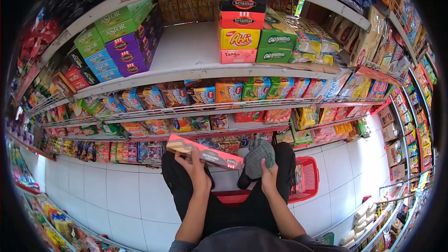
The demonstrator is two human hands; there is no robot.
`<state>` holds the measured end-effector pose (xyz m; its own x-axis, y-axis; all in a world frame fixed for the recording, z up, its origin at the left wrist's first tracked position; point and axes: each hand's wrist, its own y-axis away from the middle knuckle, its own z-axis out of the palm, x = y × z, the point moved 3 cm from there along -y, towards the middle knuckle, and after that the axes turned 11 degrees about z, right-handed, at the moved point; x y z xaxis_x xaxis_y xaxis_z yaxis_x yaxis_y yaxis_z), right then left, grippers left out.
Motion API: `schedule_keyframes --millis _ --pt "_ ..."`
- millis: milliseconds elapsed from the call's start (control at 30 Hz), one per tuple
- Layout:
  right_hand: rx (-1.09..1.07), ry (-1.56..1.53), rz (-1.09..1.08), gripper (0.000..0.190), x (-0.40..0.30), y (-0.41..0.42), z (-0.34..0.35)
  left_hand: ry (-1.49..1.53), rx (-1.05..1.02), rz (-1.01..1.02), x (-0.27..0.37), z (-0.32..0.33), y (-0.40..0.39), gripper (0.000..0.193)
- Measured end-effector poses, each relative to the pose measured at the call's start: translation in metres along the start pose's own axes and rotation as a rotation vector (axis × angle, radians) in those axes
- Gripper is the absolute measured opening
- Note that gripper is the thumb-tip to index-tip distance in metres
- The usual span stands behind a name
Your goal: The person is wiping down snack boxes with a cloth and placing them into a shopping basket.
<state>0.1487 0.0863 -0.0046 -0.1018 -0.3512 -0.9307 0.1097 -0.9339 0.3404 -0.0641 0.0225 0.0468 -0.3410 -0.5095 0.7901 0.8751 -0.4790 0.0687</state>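
My left hand [196, 169] grips a long red biscuit box [206, 152] by its left part. The box bears writing and tilts down to the right above my knees. In my right hand [269, 176] is a bunched grey-green checked cloth [260, 157], held just right of the box's lower end and apart from it. Before me, the shelf [189, 45] has a bare white stretch between stacked purple and green boxes [126, 54] on the left and a column of biscuit boxes [241, 24] on the right.
A red plastic basket [309, 178] with a box inside stands on the white tiled floor [122, 192] by my right knee. Under my legs shows a red plastic edge [231, 197]. Wire-fronted lower shelves [210, 106] hold snack packs. More racks [402, 129] curve around the right side.
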Motion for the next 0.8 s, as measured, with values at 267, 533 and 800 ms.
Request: schedule_keyframes --millis 267,533,800 --pt "-0.276 -0.611 0.264 0.040 -0.020 0.023 0.044 -0.426 -0.561 0.274 0.018 0.042 0.018 0.075" --pt "-0.316 -0.612 0.311 0.037 -0.043 0.030 0.049 -0.460 -0.849 0.110 0.031 0.044 0.042 0.080" --pt "-0.359 -0.635 0.227 0.040 -0.054 0.025 0.048 -0.170 -0.623 0.408 0.088 0.057 0.029 0.065"
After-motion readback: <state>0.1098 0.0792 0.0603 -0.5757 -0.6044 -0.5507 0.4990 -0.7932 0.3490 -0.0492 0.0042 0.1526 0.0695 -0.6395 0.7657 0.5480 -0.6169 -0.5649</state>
